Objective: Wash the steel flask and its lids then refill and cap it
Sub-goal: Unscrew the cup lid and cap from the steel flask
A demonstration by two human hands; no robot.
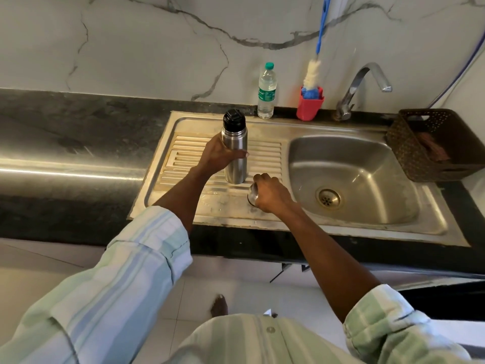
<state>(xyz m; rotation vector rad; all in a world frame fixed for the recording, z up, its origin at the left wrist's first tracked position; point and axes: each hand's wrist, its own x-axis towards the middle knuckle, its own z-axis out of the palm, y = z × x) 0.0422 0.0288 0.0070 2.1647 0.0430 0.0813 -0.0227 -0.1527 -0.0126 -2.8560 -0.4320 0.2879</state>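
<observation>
Between the left hand's (217,156) curled fingers and thumb, the steel flask (235,156) is standing upright on the ribbed drainboard (183,156), its black inner lid (233,119) sitting on top. Just below and right of those fingers, the right hand (270,193) is closing over the steel outer cap (252,194), pressing it against the flat front strip of the drainboard. Beyond the right knuckles, the sink basin (367,164) is lying open with only its drain (328,197) showing. Behind the flask, along the back edge, a plastic water bottle (266,93), a red holder (309,106) with a bottle brush (313,72) and the tap (359,88) are standing well apart from the hands. Farther right, a brown basket (430,145) is crowding the basin's rim.
</observation>
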